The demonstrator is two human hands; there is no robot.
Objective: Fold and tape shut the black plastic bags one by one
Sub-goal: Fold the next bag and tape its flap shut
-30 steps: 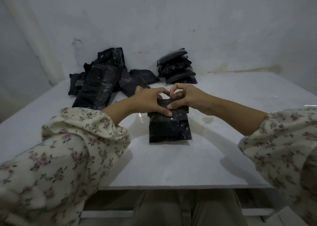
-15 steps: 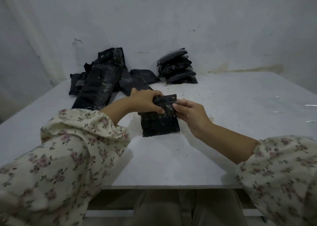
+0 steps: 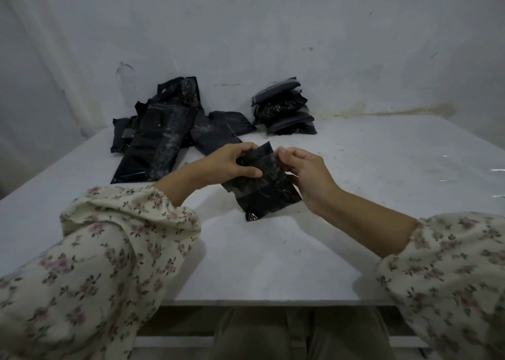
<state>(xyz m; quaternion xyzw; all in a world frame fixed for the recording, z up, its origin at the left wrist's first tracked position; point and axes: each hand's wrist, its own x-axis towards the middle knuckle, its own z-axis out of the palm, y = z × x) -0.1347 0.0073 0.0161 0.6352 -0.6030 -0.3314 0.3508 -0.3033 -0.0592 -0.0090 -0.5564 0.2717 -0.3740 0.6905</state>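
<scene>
Black plastic bag (image 3: 262,187), long axis tilted down-frame, sits between the grips: left hand (image 3: 232,164) pinching its upper left, right hand (image 3: 307,175) its right edge.

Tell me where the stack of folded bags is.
In the head view, the stack of folded bags sits far on the table by the wall, right of the loose pile.

Dim room, scuffed white wall (image 3: 300,31), pale table (image 3: 355,195)
</scene>
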